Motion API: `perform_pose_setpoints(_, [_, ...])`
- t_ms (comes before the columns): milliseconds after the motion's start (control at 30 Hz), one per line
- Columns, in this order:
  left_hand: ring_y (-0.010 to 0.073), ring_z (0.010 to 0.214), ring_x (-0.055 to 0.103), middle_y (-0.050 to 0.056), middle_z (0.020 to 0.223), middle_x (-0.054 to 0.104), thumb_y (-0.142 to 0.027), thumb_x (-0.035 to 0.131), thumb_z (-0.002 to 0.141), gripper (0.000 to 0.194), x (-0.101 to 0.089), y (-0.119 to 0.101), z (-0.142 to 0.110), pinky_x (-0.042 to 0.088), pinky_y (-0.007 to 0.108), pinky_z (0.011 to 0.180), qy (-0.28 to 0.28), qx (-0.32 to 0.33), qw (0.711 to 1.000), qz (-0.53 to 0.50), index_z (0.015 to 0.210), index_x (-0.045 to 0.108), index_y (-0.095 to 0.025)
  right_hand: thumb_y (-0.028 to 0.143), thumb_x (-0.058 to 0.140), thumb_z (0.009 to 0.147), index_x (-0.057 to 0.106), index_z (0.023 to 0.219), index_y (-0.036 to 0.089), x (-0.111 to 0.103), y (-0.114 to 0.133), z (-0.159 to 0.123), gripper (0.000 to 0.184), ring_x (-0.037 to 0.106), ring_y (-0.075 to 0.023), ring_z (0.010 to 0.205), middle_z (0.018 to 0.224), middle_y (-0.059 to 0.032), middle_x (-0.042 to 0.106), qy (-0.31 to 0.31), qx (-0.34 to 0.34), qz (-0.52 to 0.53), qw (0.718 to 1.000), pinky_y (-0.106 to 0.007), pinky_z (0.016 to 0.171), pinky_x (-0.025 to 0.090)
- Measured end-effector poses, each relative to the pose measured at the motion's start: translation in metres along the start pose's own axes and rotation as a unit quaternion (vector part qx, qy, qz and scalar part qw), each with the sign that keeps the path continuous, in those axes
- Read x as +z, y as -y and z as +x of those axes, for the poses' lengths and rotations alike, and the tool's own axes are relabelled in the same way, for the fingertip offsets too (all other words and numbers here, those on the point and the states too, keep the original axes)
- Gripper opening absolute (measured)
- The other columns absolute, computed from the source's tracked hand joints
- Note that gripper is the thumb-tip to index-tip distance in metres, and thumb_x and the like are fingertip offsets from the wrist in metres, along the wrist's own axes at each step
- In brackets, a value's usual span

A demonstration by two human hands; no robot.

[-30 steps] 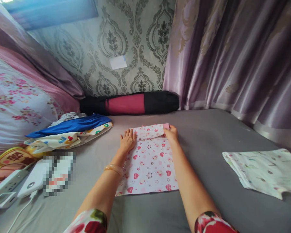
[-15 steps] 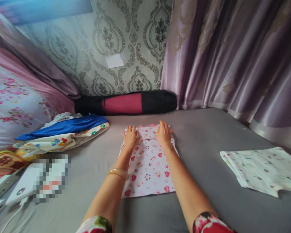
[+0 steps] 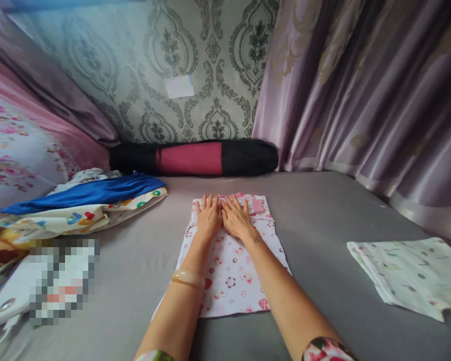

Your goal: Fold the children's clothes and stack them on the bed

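A white cloth garment [image 3: 233, 286] printed with pink hearts and flowers lies flat on the grey bed sheet [image 3: 315, 210], its far part folded over. On that folded part rests my left hand [image 3: 209, 215], palm down with the fingers spread. Beside it, almost touching, my right hand [image 3: 236, 215] presses flat on the same fold, fingers apart. A pink cuff-like patch [image 3: 257, 205] shows just right of my right fingers. My hands and forearms hide some of the garment's middle and left side.
Left lie a blue cloth [image 3: 86, 193] and a patterned cream cloth [image 3: 97, 216], with a white power bank [image 3: 18, 286] and a blurred-out item [image 3: 65, 281] nearer. A folded white garment [image 3: 409, 271] lies right. A black and red roll [image 3: 191, 159] runs along the wall.
My right hand has moved left across the fold, coming beside my left hand, and the pink patch is uncovered. My left hand has shifted slightly. The view has tilted a little.
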State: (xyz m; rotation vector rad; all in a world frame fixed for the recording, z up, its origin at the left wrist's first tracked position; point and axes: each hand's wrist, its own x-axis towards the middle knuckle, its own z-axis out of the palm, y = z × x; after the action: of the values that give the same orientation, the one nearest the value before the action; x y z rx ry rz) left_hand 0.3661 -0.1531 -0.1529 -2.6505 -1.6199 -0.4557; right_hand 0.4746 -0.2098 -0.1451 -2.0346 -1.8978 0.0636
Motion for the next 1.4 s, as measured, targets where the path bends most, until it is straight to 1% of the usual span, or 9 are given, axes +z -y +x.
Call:
perform_pose_setpoints(100, [0.0299, 0.143, 0.028, 0.009, 0.151, 0.041, -0.035, 0.023, 0.099, 0.051, 0.003, 0.001, 0.001, 0.020, 0.054, 0.116, 0.045, 0.001, 0.999, 0.000, 0.145, 0.041, -0.020, 0.031, 0.024, 0.099, 0.040, 0.147, 0.021, 0.005, -0.002, 0.001, 0.051, 0.018, -0.0244, 0.145, 0.156, -0.0020, 0.031, 0.025, 0.012, -0.007, 1.000, -0.054, 0.117, 0.006])
perform_pose_setpoints(167, [0.0298, 0.143, 0.029, 0.008, 0.151, 0.041, -0.036, 0.024, 0.099, 0.051, 0.006, 0.002, 0.001, 0.020, 0.052, 0.116, 0.054, 0.000, 0.999, 0.001, 0.145, 0.041, -0.020, 0.031, 0.023, 0.099, 0.039, 0.147, 0.022, 0.007, -0.002, 0.001, 0.052, 0.020, -0.0245, 0.145, 0.156, -0.0013, 0.031, 0.034, 0.018, -0.011, 0.999, -0.053, 0.116, 0.008])
perform_pose_setpoints(400, [0.0296, 0.142, 0.029, 0.008, 0.151, 0.042, -0.038, 0.025, 0.099, 0.051, 0.009, 0.004, 0.003, 0.021, 0.053, 0.116, 0.039, 0.000, 0.999, -0.006, 0.144, 0.042, -0.021, 0.031, 0.022, 0.099, 0.038, 0.148, 0.023, 0.006, -0.003, 0.003, 0.052, 0.020, -0.0238, 0.145, 0.156, -0.0017, 0.032, 0.041, 0.024, -0.013, 0.999, -0.053, 0.116, 0.008])
perform_pose_setpoints(533, [0.0284, 0.145, 0.024, 0.009, 0.153, 0.037, -0.040, 0.023, 0.099, 0.052, 0.005, 0.003, 0.003, 0.016, 0.054, 0.117, -0.011, -0.025, 1.000, -0.001, 0.144, 0.042, -0.023, 0.033, 0.023, 0.100, 0.036, 0.149, 0.021, 0.006, -0.007, 0.003, 0.052, 0.017, -0.0241, 0.146, 0.156, -0.0041, 0.030, -0.004, 0.051, -0.027, 0.998, -0.054, 0.116, 0.004])
perform_pose_setpoints(733, [0.0314, 0.143, 0.028, 0.011, 0.154, 0.035, -0.041, 0.021, 0.098, 0.053, 0.006, 0.007, 0.002, 0.018, 0.057, 0.115, 0.065, -0.022, 0.998, 0.004, 0.145, 0.041, -0.024, 0.035, 0.023, 0.100, 0.040, 0.147, 0.022, 0.010, -0.010, 0.002, 0.052, 0.022, -0.0258, 0.144, 0.155, -0.0040, 0.034, -0.003, 0.092, -0.038, 0.995, -0.053, 0.116, 0.008])
perform_pose_setpoints(933, [0.0301, 0.143, 0.029, 0.011, 0.153, 0.037, -0.041, 0.022, 0.098, 0.053, 0.007, 0.007, 0.002, 0.019, 0.055, 0.115, 0.042, -0.026, 0.999, -0.003, 0.144, 0.042, -0.024, 0.035, 0.023, 0.100, 0.041, 0.146, 0.021, 0.007, -0.008, 0.003, 0.052, 0.022, -0.0254, 0.144, 0.155, -0.0044, 0.034, 0.006, 0.099, -0.032, 0.995, -0.052, 0.116, 0.009])
perform_pose_setpoints(1067, [0.0294, 0.145, 0.024, 0.013, 0.155, 0.033, -0.041, 0.022, 0.098, 0.055, 0.004, 0.008, 0.002, 0.017, 0.052, 0.117, 0.005, -0.066, 0.998, 0.000, 0.144, 0.042, -0.019, 0.032, 0.025, 0.099, 0.037, 0.148, 0.015, 0.008, -0.013, 0.004, 0.054, 0.018, -0.0265, 0.145, 0.156, -0.0087, 0.031, -0.038, 0.132, -0.051, 0.989, -0.054, 0.116, 0.002])
perform_pose_setpoints(1200, [0.0310, 0.143, 0.027, 0.015, 0.153, 0.036, -0.041, 0.025, 0.097, 0.055, 0.005, 0.011, 0.002, 0.020, 0.054, 0.115, 0.041, -0.083, 0.996, 0.000, 0.144, 0.040, -0.017, 0.032, 0.025, 0.098, 0.033, 0.149, 0.007, 0.011, -0.018, 0.004, 0.057, 0.018, -0.0265, 0.145, 0.156, -0.0134, 0.028, -0.035, 0.171, -0.061, 0.983, -0.052, 0.116, 0.003])
perform_pose_setpoints(1400, [0.0308, 0.143, 0.028, 0.015, 0.153, 0.035, -0.041, 0.024, 0.097, 0.055, 0.006, 0.012, 0.002, 0.020, 0.055, 0.115, 0.049, -0.081, 0.995, -0.004, 0.144, 0.040, -0.017, 0.032, 0.023, 0.098, 0.034, 0.148, 0.007, 0.010, -0.017, 0.004, 0.057, 0.018, -0.0261, 0.145, 0.157, -0.0137, 0.027, -0.022, 0.175, -0.058, 0.983, -0.051, 0.116, 0.003])
